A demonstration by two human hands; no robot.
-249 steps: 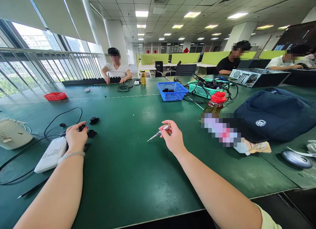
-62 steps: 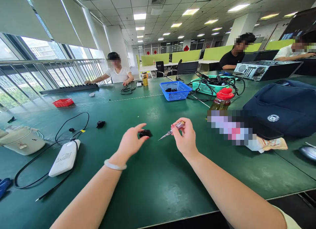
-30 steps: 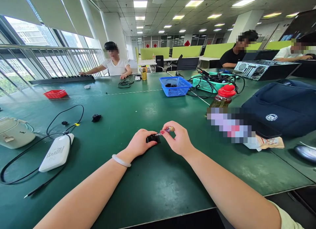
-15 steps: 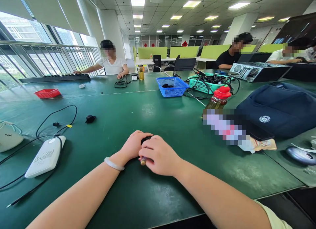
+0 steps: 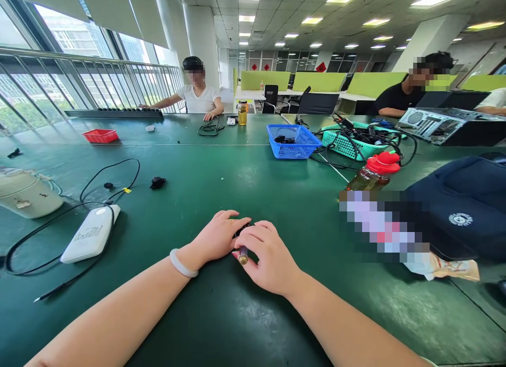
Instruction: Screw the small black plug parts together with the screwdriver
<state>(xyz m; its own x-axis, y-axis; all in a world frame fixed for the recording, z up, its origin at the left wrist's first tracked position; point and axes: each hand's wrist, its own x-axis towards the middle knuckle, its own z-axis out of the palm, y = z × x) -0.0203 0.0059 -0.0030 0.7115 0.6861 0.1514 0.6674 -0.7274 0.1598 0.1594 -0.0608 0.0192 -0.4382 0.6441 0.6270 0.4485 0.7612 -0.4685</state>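
My left hand (image 5: 217, 235), a pale bracelet on its wrist, curls over a small black object (image 5: 242, 230) low on the green table. Most of that object is hidden under my fingers, so its kind does not show. My right hand (image 5: 271, 257) is closed round a short dark cylinder with a brass-coloured end (image 5: 243, 257), which points toward me. The cylinder's far end disappears behind my right fingers, near the black object. Both hands are close together, fingertips almost meeting.
Leftward lie a white power bank (image 5: 91, 234) with black cables and a black lump (image 5: 158, 183). A red tray (image 5: 100, 136), a blue basket (image 5: 294, 143) and a green basket of cables (image 5: 348, 145) stand farther off. At right are a red-lidded bottle (image 5: 373, 173) and a dark backpack (image 5: 466, 198).
The view has swung left, so the surroundings appear farther right. My left fingers have spread somewhat over the black object. The cylinder stays in my right hand, its end now pointing more toward me.
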